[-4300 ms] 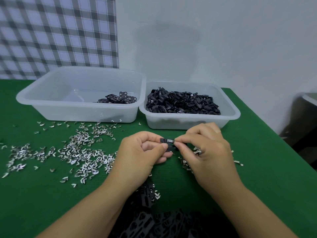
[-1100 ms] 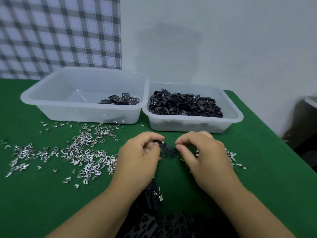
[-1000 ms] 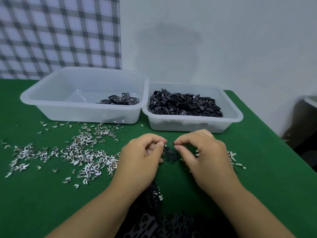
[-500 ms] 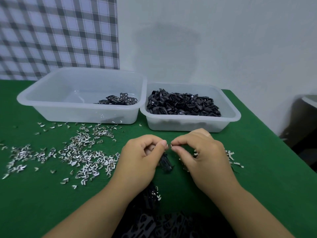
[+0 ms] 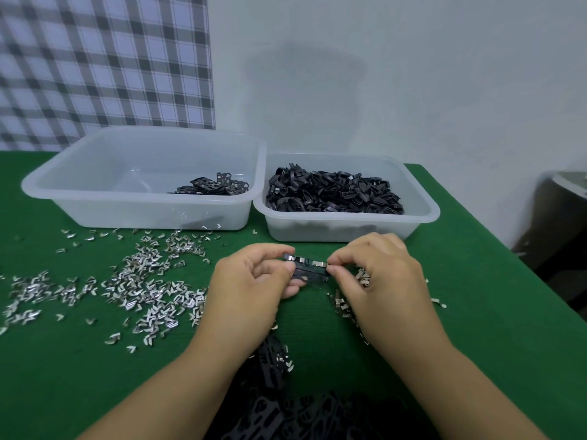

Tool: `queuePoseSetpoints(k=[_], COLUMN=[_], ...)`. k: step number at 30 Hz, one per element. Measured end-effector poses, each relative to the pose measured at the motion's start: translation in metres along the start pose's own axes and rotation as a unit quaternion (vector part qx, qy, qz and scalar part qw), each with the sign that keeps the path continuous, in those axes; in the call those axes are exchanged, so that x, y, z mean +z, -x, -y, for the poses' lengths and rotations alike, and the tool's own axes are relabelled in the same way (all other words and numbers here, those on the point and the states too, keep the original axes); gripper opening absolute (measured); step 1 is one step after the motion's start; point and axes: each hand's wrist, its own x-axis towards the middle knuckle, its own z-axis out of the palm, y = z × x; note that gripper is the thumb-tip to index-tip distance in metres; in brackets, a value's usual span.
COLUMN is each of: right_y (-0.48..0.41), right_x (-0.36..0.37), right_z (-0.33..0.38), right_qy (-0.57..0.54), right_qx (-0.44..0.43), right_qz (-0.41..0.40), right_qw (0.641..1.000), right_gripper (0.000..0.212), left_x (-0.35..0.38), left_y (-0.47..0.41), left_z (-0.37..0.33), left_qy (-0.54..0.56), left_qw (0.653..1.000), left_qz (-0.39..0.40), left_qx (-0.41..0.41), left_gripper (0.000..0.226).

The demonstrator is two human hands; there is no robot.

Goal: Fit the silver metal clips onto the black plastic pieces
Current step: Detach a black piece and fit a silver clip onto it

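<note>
Black piece (image 5: 309,275), silvery clip (image 5: 305,260) seemingly atop, pinched.

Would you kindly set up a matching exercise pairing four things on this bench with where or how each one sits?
Things:
1 larger tub
2 smaller tub
3 silver clips
4 black piece

States:
A pinched between left hand and right hand
B scattered on green cloth
C heaped with black parts
D holds just a small black pile

Pairs: 1-D; 2-C; 3-B; 4-A
</note>
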Motion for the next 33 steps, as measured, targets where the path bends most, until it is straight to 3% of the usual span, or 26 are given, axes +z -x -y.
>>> queuePoseSetpoints(k=[33], right_y=[-0.0015], right_x=[0.0018], right_z=[0.0000], right_qy=[-0.029], right_qx=[0.023], right_qz=[0.014], right_qw=[0.999], right_gripper=[0.009], left_x=[0.0003], left_y=[0.0018], left_z=[-0.0028], left_qy=[0.000], left_qw=[1.000], left_qz=[0.022], left_qx=[-0.009], left_gripper=[0.017])
